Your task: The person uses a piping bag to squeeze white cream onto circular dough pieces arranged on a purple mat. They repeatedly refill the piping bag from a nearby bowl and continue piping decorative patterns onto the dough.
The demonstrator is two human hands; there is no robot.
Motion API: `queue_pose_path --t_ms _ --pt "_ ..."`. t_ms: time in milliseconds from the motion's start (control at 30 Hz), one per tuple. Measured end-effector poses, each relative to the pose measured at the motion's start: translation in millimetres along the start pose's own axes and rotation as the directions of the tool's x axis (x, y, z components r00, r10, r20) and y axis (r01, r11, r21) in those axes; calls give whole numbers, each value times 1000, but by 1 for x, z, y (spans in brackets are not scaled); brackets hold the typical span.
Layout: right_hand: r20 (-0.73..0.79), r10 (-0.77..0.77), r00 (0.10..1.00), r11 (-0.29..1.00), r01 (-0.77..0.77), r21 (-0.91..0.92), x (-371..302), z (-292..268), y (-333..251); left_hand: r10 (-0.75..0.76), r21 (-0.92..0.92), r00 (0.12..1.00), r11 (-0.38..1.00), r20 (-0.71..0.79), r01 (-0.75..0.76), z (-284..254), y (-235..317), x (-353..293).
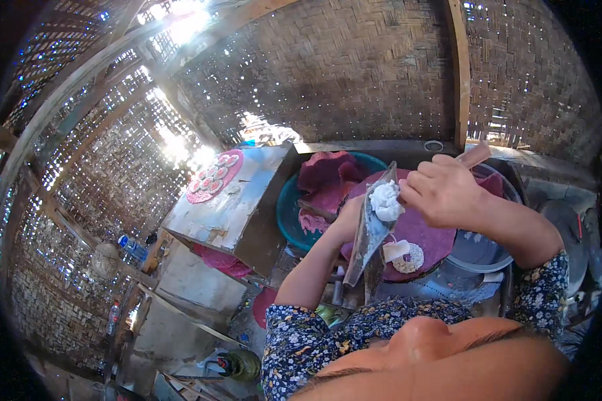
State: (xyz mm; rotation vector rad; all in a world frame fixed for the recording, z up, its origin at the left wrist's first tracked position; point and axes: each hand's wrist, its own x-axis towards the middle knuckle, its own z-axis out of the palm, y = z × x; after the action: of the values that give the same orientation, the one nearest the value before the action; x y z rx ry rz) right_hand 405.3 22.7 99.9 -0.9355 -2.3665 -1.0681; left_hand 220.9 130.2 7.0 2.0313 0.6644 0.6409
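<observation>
My left hand (350, 219) is behind a long, narrow, trough-like board (360, 252), gripping it; most of its fingers are hidden. A lump of white paste (386, 202) sits on the board's upper part. My right hand (448, 190) is closed around a pinkish-brown flat-ended stick (474, 155), its thumb side close to the paste. Beneath both hands lies a round pink mat (428, 240). On the mat's near edge rest a white lacy disc (408, 260) and a small pale block (396, 250), partly over the disc.
A teal basin (287, 224) with crumpled pink pieces (328, 177) stands left of the mat. Further left, a box-like metal surface (241, 190) bears a pink mat (204, 190) with several white discs. A clear plastic basin (478, 257) is at right; woven bamboo walls (341, 73) enclose the place.
</observation>
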Motion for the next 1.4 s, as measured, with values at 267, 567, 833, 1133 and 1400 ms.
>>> queue_pose_path --t_ms 267,567,833,1133,1400 --pt "-188 298 936 952 -278 125 -13 -60 46 247 182 969 954 -21 -239 -46 -57 -7" --pt "-36 89 995 994 -87 66 1 -60 37 115 414 988 908 -101 -63 -21 -2 -14" --pt "-42 -84 996 996 83 -31 5 -12 -8 68 465 990 885 -123 -3 1 12 -7" --pt "-285 429 857 903 -403 147 -29 -28 36 292 -425 940 839 -178 -341 -27 -13 6" --pt "-203 495 845 844 -412 345 -49 14 21 597 299 797 747 90 -593 -51 -12 3"
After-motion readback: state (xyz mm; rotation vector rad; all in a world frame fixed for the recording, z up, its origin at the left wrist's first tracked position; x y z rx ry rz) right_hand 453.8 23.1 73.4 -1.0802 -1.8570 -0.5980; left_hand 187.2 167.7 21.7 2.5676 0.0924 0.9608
